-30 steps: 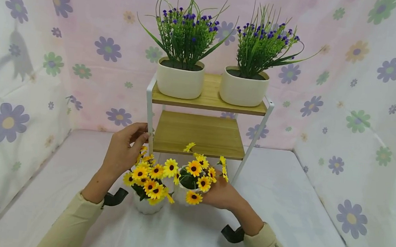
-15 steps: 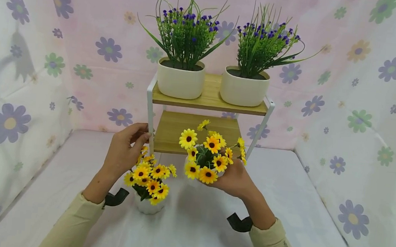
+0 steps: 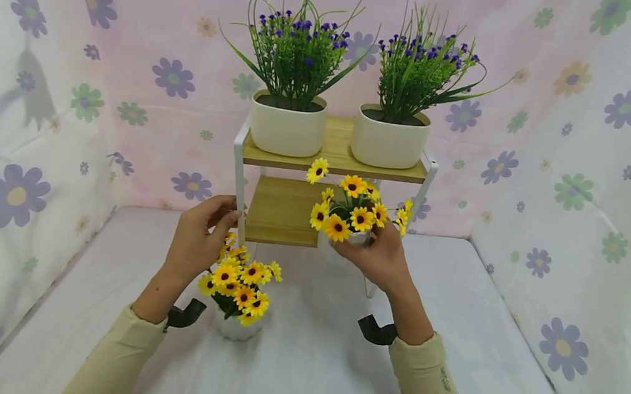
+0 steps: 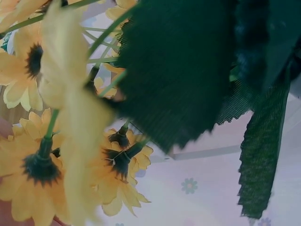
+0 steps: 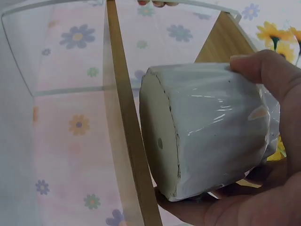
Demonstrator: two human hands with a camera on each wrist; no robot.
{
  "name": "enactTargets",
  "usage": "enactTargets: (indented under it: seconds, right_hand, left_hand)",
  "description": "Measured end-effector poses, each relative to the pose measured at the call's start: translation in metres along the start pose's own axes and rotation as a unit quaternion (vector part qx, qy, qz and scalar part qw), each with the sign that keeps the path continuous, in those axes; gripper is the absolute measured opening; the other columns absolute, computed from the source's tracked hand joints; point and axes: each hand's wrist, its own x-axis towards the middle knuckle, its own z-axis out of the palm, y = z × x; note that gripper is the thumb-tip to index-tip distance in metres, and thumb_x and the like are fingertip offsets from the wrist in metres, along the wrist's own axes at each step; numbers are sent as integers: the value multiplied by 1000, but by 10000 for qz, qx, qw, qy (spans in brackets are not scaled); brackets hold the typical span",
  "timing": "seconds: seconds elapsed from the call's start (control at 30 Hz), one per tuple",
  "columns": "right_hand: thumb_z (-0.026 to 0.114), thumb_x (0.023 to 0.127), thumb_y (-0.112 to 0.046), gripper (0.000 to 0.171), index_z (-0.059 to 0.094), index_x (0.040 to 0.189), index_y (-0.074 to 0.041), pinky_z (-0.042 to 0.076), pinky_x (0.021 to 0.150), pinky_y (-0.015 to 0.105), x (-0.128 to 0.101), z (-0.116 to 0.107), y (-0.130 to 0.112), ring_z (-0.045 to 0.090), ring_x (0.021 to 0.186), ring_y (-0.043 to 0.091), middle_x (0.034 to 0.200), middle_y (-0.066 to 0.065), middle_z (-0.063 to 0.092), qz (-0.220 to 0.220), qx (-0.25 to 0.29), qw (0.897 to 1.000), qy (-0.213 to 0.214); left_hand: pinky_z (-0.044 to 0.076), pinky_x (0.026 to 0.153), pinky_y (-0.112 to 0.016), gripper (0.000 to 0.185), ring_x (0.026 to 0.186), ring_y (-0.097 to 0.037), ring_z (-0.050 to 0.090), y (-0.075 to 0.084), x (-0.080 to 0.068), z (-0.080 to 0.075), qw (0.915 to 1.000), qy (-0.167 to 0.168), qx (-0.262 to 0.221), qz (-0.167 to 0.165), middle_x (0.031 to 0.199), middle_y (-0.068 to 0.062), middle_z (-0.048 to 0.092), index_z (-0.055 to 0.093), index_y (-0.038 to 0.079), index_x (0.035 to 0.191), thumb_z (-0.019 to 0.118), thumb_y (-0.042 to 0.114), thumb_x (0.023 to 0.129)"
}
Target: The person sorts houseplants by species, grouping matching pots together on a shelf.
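Observation:
My right hand point(image 3: 380, 256) grips a white pot point(image 5: 216, 127) of yellow sunflowers point(image 3: 350, 216) by its side, in front of the lower wooden shelf point(image 3: 283, 210). In the right wrist view the pot's base overlaps the shelf's front edge point(image 5: 124, 113), with thumb and fingers around its wall. My left hand point(image 3: 200, 227) pinches the white front-left post point(image 3: 240, 190) of the two-tier rack. Below that hand a second pot of sunflowers point(image 3: 240, 287) stands on the table; its flowers and dark green leaves point(image 4: 174, 70) fill much of the left wrist view.
Two cream oval planters point(image 3: 287, 129) with grass and purple flowers stand on the rack's top shelf point(image 3: 336, 142). A white cloth covers the table point(image 3: 301, 358). Flower-printed curtains point(image 3: 570, 182) enclose the back and both sides.
My right hand has lifted its sunflower pot off the table, up and to the right, to the lower shelf's front edge. The left hand has stayed on the post.

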Motion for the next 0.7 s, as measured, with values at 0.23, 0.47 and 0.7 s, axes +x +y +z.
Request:
enactTargets:
  seconds: [0.23, 0.47, 0.7]
  right_hand:
    - [90, 85, -22, 70, 54, 145, -11, 51, 111, 55, 8, 5, 7, 59, 130, 24, 140, 5, 63, 186, -254, 9987, 408]
    - [86, 89, -31, 80, 42, 152, -10, 46, 116, 56, 13, 8, 15, 55, 134, 27, 147, 9, 56, 358, -590, 9940, 844]
    - [84, 92, -25, 79, 40, 154, -7, 42, 121, 53, 15, 13, 22, 54, 138, 27, 149, 11, 54, -62, -765, 9886, 1296]
  left_hand:
    - [55, 91, -11, 23, 92, -23, 76, 1, 0, 0, 10000, -7, 31, -30, 112, -13, 75, 70, -1, 126, 65, -1, 104]
    - [54, 91, -10, 23, 92, -23, 76, 1, 0, -1, 10000, -7, 38, 6, 112, -13, 75, 70, -1, 126, 65, -2, 103]
    - [58, 92, -18, 23, 92, -23, 76, 1, 0, 0, 10000, -12, 61, 23, 111, -13, 75, 70, -1, 126, 65, -2, 103]
